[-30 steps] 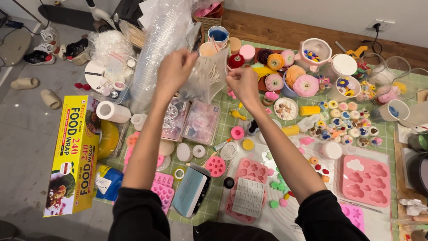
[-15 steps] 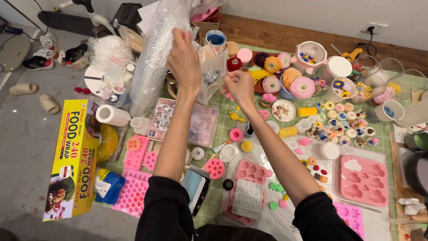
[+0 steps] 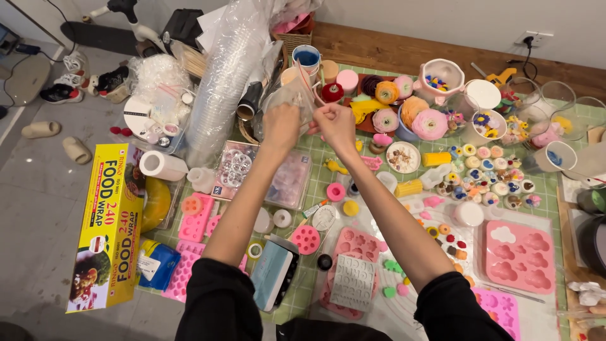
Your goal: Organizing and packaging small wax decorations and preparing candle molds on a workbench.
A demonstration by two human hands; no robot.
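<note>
Your frame is evenly and brightly lit by diffuse light from above; shadows under the arms are soft and short. You get strong glare on the stack of clear plastic cups [image 3: 222,82] and on the clear bag [image 3: 291,96] you pinch. Focus holds across the mat; both hands show slight motion blur. Wide-lens bending shows at your frame edges.

Observer-worn view, two arms visible. Left hand [image 3: 281,126] and right hand [image 3: 336,124]: bare, no gloves, no rings or watch discernible. Forearms uncovered. Black long sleeves, pushed up to about the elbows, fabric plain and bunched in soft folds. No markings visible.
</note>
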